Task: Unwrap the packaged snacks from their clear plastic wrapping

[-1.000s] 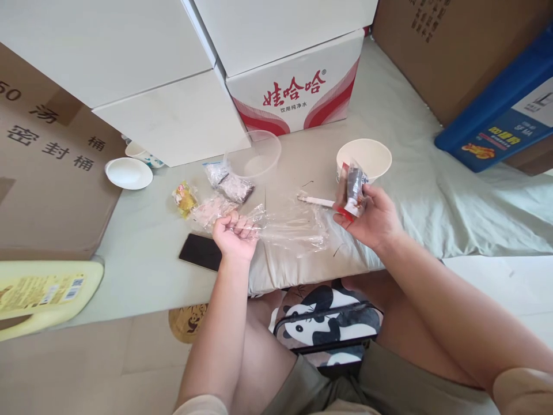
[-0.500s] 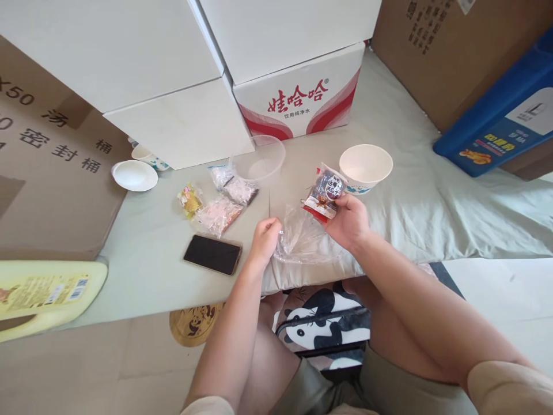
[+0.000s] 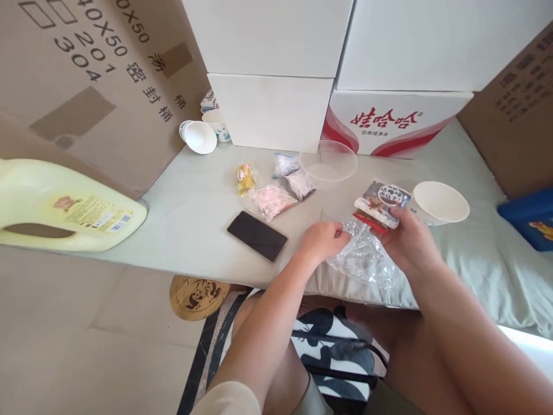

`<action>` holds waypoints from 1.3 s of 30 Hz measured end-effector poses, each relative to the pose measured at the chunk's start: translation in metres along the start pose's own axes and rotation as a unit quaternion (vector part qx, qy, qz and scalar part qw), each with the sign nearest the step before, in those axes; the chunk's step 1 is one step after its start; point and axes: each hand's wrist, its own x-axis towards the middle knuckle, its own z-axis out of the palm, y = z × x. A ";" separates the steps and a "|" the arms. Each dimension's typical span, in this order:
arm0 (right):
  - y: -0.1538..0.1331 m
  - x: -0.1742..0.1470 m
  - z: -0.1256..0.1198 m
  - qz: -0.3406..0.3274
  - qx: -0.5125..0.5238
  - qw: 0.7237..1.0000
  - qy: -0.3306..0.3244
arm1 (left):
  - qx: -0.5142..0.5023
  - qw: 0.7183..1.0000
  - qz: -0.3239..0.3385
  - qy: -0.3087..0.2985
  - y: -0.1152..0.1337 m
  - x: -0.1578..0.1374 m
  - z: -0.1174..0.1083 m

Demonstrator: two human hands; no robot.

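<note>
The right grip hides part of the printed packet.

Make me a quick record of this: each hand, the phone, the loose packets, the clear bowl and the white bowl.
Left hand: closed on an edge of the clear plastic
Right hand: holding a printed packet
Phone: lying flat, screen dark
Loose packets: yellow packet, pinkish packet, dark-edged packet, blue-edged packet
Clear bowl: beyond the left hand
White bowl: upright, right of the printed packet

The packet is grey, white and red.
</note>
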 end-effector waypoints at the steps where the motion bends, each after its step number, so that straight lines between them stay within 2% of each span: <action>1: -0.003 0.010 0.009 -0.005 -0.016 1.000 -0.001 | -0.005 1.000 0.003 -0.005 0.000 -0.001 -0.001; 7: -0.020 0.097 0.067 -0.049 -0.136 0.989 -0.023 | -0.032 0.999 0.027 -0.019 -0.001 -0.005 -0.005; 10: -0.018 0.102 0.070 -0.098 -0.224 0.970 -0.002 | -0.036 0.998 0.039 -0.030 -0.002 -0.005 -0.007; 12: -0.011 0.079 0.056 -0.147 -0.302 0.942 -0.019 | -0.036 0.998 0.046 -0.022 -0.004 -0.006 -0.008; 13: -0.007 0.062 0.045 -0.160 -0.350 0.921 -0.056 | -0.039 0.998 0.046 -0.019 -0.004 -0.007 -0.008; 14: -0.002 0.043 0.032 -0.168 -0.401 0.895 -0.099 | -0.044 0.998 0.046 -0.015 -0.005 -0.007 -0.008; 16: 0.008 0.006 0.002 -0.205 -0.498 0.826 -0.168 | -0.056 0.997 0.045 -0.007 -0.008 -0.007 -0.008; 18: 0.016 -0.027 -0.028 -0.230 -0.554 0.773 -0.209 | -0.072 0.997 0.037 0.010 -0.012 -0.005 -0.007; 20: 0.022 -0.050 -0.053 -0.228 -0.591 0.741 -0.223 | -0.093 0.994 0.017 0.050 -0.016 0.000 -0.007; 22: 0.025 -0.065 -0.071 -0.224 -0.615 0.723 -0.222 | -0.127 0.985 -0.009 0.115 -0.017 0.004 -0.008; 24: 0.026 -0.074 -0.082 -0.226 -0.627 0.714 -0.212 | -0.170 0.962 -0.002 0.212 -0.013 0.003 -0.009; 25: 0.026 -0.076 -0.085 -0.226 -0.630 0.715 -0.202 | -0.189 0.947 0.022 0.260 -0.008 -0.002 -0.008; 26: 0.027 -0.078 -0.087 -0.225 -0.632 0.717 -0.187 | -0.200 0.934 0.064 0.289 -0.002 -0.008 -0.007; 27: 0.028 -0.078 -0.088 -0.224 -0.633 0.722 -0.166 | -0.200 0.930 0.115 0.285 0.006 -0.016 -0.003; 28: 0.029 -0.077 -0.089 -0.222 -0.635 0.727 -0.140 | -0.186 0.938 0.164 0.242 0.013 -0.026 0.002; 30: 0.033 -0.074 -0.089 -0.210 -0.637 0.737 -0.090 | -0.105 0.962 0.244 0.070 0.026 -0.044 0.017; 31: 0.035 -0.073 -0.089 -0.203 -0.635 0.741 -0.077 | -0.052 0.963 0.263 -0.003 0.030 -0.050 0.026; 33: 0.037 -0.070 -0.088 -0.195 -0.625 0.752 -0.080 | 0.027 0.959 0.270 -0.081 0.030 -0.055 0.043; 35: 0.036 -0.068 -0.088 -0.201 -0.605 0.765 -0.096 | 0.052 0.962 0.250 -0.094 0.024 -0.051 0.050; 36: 0.034 -0.067 -0.088 -0.206 -0.594 0.770 -0.103 | 0.044 0.967 0.235 -0.082 0.018 -0.047 0.049; 39: 0.026 -0.067 -0.090 -0.218 -0.592 0.771 -0.092 | -0.025 0.985 0.172 0.022 0.000 -0.034 0.031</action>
